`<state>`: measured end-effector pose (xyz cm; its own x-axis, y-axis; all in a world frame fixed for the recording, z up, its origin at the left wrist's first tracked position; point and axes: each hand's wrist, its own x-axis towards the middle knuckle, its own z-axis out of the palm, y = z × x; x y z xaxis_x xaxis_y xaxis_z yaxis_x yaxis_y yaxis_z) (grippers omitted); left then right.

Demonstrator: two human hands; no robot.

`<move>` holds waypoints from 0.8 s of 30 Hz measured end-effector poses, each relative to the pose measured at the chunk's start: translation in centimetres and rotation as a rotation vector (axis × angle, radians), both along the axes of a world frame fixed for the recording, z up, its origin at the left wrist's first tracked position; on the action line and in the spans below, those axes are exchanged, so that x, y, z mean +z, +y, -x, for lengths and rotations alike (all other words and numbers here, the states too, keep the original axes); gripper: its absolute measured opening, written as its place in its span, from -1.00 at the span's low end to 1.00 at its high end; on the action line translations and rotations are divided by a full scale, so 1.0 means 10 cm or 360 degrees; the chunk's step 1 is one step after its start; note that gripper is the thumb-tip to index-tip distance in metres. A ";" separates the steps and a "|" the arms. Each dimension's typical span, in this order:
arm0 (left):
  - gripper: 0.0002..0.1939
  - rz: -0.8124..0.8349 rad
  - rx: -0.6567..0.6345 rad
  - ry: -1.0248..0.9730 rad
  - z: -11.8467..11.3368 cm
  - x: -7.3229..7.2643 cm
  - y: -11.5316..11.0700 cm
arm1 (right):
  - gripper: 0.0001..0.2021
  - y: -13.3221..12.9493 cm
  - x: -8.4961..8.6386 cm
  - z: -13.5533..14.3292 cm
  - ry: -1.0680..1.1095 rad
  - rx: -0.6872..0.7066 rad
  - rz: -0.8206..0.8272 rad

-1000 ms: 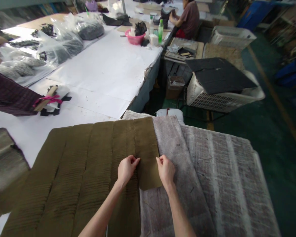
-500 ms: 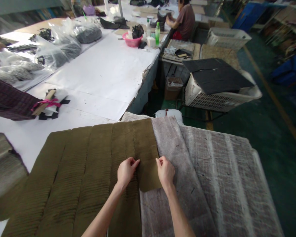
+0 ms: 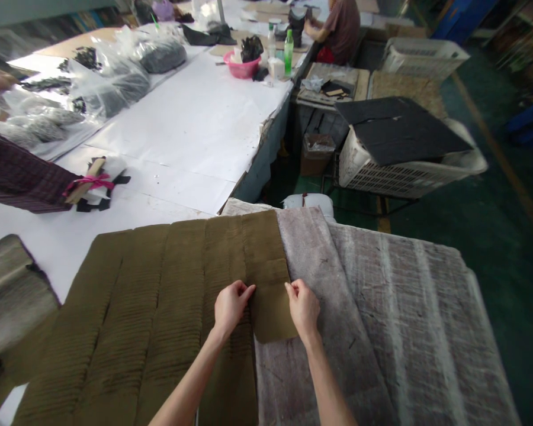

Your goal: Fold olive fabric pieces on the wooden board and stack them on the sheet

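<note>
Rows of overlapping olive-green pieces (image 3: 160, 296) cover the left and middle of the worktop. At the right end of these rows, one olive piece with a rounded lower corner (image 3: 273, 307) lies partly over the greyish fabric strip (image 3: 320, 284). My left hand (image 3: 233, 305) pinches this piece at its left edge, thumb and fingertips together. At its right edge my right hand (image 3: 302, 305) pinches it the same way, above the strip. Both hands are at about the same height, with the piece's width between them.
A white-covered table (image 3: 182, 130) extends ahead, with plastic bags (image 3: 111, 89), a pink basin (image 3: 243, 66) and a bundle tied in pink (image 3: 91, 186). Ahead right are a white crate (image 3: 395, 177) under a black sheet (image 3: 402, 130) and a seated person (image 3: 341, 29).
The view has shifted slightly, so the scene appears a little displaced. Both hands keep their pinches on the olive piece, with hardly any movement relative to the rows.
</note>
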<state>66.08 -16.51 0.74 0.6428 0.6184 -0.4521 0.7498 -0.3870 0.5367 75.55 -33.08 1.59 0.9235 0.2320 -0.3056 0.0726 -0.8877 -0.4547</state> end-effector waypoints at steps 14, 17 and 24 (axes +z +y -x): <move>-0.60 -0.0070 0.0007 -0.0011 0.01 0.00 -0.02 | -0.76 0.02 0.01 0.02 -0.0025 0.0064 0.0092; -0.60 -0.0059 0.0001 -0.0006 0.01 0.02 -0.03 | -0.77 0.03 0.03 0.02 -0.0071 0.0098 0.0139; -0.60 -0.0084 0.0008 0.0029 0.00 0.04 -0.04 | -0.87 0.09 0.07 0.07 -0.0172 0.0142 0.0311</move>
